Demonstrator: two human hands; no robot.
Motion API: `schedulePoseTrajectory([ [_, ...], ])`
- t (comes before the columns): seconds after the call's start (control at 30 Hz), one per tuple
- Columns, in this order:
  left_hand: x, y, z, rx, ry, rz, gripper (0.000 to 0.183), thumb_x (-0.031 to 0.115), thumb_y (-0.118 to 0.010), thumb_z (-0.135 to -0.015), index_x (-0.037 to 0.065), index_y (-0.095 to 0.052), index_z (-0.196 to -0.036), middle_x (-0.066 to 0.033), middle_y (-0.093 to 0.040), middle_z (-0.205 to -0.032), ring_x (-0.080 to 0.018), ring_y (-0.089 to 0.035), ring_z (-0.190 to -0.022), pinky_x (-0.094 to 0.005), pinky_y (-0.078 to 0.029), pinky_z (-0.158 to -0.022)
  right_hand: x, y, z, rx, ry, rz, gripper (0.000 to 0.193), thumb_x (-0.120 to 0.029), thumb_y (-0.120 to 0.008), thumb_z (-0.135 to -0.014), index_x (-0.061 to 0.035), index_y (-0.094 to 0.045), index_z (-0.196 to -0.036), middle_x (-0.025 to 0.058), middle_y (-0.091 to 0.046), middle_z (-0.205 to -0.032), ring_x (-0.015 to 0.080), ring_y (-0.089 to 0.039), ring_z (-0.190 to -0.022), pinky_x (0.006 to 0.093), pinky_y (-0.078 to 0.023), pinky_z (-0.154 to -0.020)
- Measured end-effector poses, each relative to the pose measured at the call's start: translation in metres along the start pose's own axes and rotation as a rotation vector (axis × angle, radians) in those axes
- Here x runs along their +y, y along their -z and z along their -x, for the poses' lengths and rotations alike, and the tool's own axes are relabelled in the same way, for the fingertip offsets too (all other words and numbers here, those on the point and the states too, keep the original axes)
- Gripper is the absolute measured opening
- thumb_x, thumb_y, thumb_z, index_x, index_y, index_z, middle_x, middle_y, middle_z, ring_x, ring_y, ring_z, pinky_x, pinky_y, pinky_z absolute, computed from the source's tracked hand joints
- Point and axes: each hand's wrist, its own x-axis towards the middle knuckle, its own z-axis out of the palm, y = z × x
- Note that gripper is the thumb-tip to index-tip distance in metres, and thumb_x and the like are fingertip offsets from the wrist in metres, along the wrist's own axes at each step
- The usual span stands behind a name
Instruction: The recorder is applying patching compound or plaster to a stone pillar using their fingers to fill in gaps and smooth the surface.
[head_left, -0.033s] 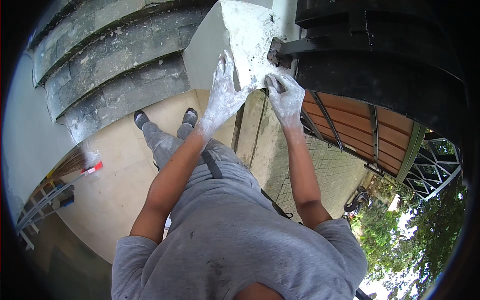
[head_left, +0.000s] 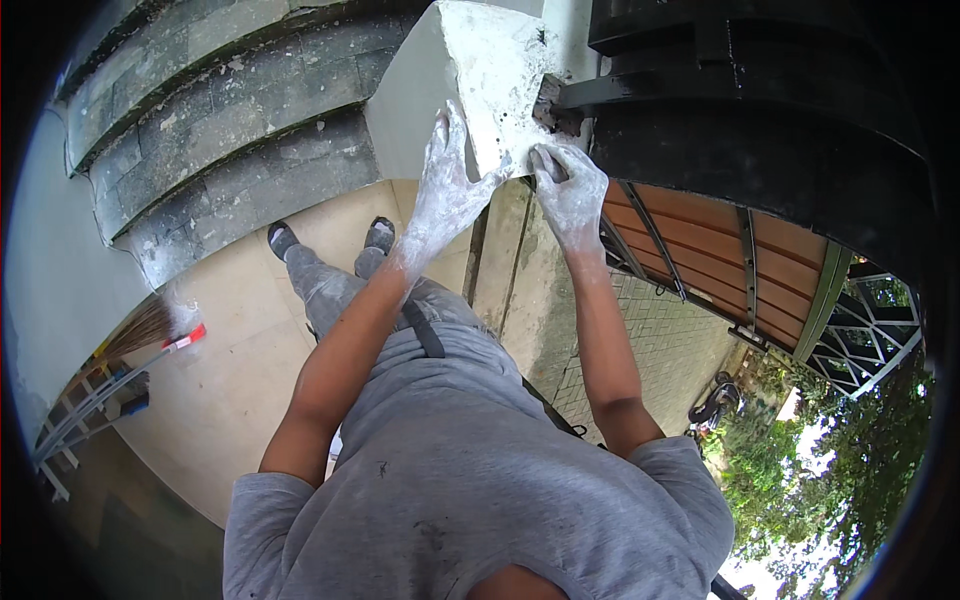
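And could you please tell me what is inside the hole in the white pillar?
Rough, dark material shows in the hole, where a black bar meets the pillar. The bar and shadow hide the rest, so its depth cannot be told.

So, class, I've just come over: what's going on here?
A person in grey has both powder-whitened hands at a rough, white-topped pillar. The left hand lies open along its side, thumb toward the near edge. The right hand is at the near right corner, fingers bent; whether they hold anything is unclear. Beyond it is a dark, broken hole beside a black metal bar.
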Motion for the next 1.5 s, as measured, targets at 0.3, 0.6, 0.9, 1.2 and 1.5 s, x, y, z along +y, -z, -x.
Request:
schedulePoseTrajectory([
  [0.3,-0.011,-0.001,-0.007,0.021,-0.073,-0.002,0.102,0.036,-0.075,-0.077,-0.009,-0.015,-0.145,-0.0308,-0.024,-0.148,-0.0420,-0.024,-0.138,-0.0444,-0.024,-0.113,-0.021,-0.016,-0.018,-0.027,0.009,-0.121,0.018,-0.003,-0.072,-0.077,0.0012,-0.071,-0.095,0.0147,-0.070,-0.087,0.0203,-0.068,-0.078,0.0288,-0.052,-0.071],
  [0.6,-0.008,0.001,-0.008,0.010,-0.050,-0.041,0.105,0.036,-0.075,-0.076,-0.009,-0.011,-0.145,-0.0333,-0.023,-0.146,-0.0437,-0.026,-0.137,-0.0466,-0.025,-0.112,-0.022,-0.013,-0.018,-0.091,0.037,-0.101,0.017,-0.006,-0.072,-0.077,0.0002,-0.072,-0.093,0.0148,-0.070,-0.088,0.0221,-0.068,-0.078,0.0294,-0.052,-0.071],
  [0.9,-0.005,0.003,-0.007,-0.004,-0.041,-0.061,0.103,0.035,-0.075,-0.077,-0.008,-0.011,-0.146,-0.0324,-0.023,-0.147,-0.0442,-0.025,-0.137,-0.0471,-0.025,-0.112,-0.027,-0.014,-0.020,-0.107,0.029,-0.098,0.017,-0.005,-0.072,-0.078,0.0010,-0.070,-0.094,0.0138,-0.069,-0.082,0.0165,-0.066,-0.069,0.0280,-0.051,-0.065],
  [1.2,-0.008,0.003,-0.006,-0.026,-0.062,-0.052,0.104,0.033,-0.072,-0.078,-0.004,-0.004,-0.147,-0.0350,-0.019,-0.146,-0.0494,-0.026,-0.133,-0.0505,-0.029,-0.110,-0.023,-0.015,-0.025,-0.123,0.111,-0.040,0.017,-0.004,-0.071,-0.078,0.0005,-0.071,-0.095,0.0128,-0.069,-0.081,0.0150,-0.066,-0.068,0.0271,-0.051,-0.064],
  [1.5,-0.005,0.004,-0.006,-0.026,0.009,-0.004,0.107,0.033,-0.076,-0.075,-0.004,-0.006,-0.148,-0.0325,-0.021,-0.147,-0.0458,-0.025,-0.136,-0.0475,-0.026,-0.112,-0.027,-0.013,-0.027,-0.152,0.108,-0.057,0.016,-0.005,-0.070,-0.079,0.0011,-0.071,-0.094,0.0128,-0.068,-0.079,0.0142,-0.065,-0.067,0.0263,-0.050,-0.063],
])
